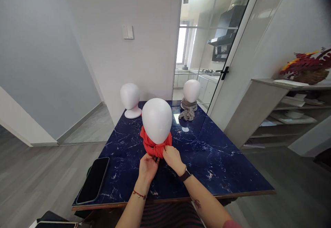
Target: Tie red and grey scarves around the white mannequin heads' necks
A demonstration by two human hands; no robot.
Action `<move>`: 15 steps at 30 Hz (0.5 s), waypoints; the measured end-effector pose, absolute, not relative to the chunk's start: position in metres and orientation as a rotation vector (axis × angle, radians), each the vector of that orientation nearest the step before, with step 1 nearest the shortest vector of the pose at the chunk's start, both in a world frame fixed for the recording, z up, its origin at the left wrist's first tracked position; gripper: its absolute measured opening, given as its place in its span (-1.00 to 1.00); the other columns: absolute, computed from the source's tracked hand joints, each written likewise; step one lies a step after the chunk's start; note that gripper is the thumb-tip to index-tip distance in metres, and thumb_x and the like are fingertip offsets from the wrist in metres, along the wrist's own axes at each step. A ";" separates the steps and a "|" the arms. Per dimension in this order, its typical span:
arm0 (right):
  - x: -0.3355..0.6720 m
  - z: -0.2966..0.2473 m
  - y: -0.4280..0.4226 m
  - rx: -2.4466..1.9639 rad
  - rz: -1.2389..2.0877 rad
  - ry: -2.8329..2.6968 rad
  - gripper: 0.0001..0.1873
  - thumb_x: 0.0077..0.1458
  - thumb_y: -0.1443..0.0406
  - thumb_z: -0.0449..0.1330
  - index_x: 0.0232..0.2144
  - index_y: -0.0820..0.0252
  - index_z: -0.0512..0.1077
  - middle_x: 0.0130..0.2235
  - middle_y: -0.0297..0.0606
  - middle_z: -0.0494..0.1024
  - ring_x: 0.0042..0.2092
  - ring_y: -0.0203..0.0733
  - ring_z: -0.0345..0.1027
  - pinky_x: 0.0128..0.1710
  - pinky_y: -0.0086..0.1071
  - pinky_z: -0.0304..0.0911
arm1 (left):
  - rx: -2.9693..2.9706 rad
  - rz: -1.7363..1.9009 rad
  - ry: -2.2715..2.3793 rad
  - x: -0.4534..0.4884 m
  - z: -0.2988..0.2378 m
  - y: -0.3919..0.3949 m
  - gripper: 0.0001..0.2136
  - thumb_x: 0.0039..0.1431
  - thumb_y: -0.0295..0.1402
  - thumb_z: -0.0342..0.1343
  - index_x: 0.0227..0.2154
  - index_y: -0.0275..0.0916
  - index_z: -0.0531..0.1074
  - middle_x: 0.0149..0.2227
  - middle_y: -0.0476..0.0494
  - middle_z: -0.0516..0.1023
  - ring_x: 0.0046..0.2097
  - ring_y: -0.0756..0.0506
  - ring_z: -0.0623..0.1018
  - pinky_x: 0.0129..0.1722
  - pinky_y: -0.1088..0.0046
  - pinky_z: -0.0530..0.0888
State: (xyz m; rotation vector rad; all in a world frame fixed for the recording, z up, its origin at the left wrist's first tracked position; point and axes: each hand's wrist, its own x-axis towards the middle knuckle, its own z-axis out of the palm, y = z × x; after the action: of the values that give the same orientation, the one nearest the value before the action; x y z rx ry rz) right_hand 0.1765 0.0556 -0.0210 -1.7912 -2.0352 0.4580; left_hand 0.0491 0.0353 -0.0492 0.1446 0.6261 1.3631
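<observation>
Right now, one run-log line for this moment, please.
left hand: grips red scarf | right hand: grips red scarf | red scarf: around front foam head neck | phone: on table

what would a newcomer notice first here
A white foam head stands in the middle of the dark blue marble table with a red scarf around its neck. The left hand and right hand both pinch the scarf at its front. Behind it stand a bare foam head, back left, and a grey-scarfed head, back right.
</observation>
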 end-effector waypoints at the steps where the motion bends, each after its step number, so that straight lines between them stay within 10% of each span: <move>1: 0.177 -0.021 0.058 -1.795 0.513 -2.037 -0.63 0.18 0.29 -0.11 -0.48 0.23 0.44 -0.34 -0.09 0.56 -0.31 -0.17 0.42 -0.39 -0.41 0.00 | 0.206 1.380 0.660 0.050 -0.051 0.035 -0.71 -0.31 -0.63 -0.03 -0.48 -0.23 0.45 -0.36 -0.03 0.54 -0.30 -0.01 0.49 -0.18 0.41 0.40; 9: 0.180 -0.023 0.071 -1.726 0.736 -1.956 -0.59 0.19 0.24 -0.16 -0.47 0.22 0.42 -0.33 -0.10 0.55 -0.31 -0.19 0.40 -0.41 -0.43 0.05 | 0.802 1.573 0.915 0.059 -0.057 0.035 -0.54 -0.20 -0.46 0.27 -0.13 -0.20 0.41 -0.13 -0.13 0.53 -0.09 -0.09 0.47 -0.03 0.39 0.31; 15: 0.179 -0.036 0.068 -1.340 1.049 -1.537 -0.69 0.13 0.22 -0.16 -0.39 0.20 0.34 -0.62 -0.37 0.38 -0.61 -0.33 0.23 -0.57 -0.49 0.06 | 0.918 1.457 1.100 0.058 -0.060 0.032 -0.79 -0.12 -0.28 0.25 -0.42 -0.31 0.52 -0.39 -0.10 0.55 -0.29 -0.06 0.46 -0.18 0.43 0.33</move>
State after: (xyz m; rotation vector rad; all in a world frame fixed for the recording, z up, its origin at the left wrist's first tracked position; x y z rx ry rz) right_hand 0.1794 0.0685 -0.0356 -1.3405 -1.5366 1.0493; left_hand 0.0578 0.0316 -0.0601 0.9183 1.1003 1.4571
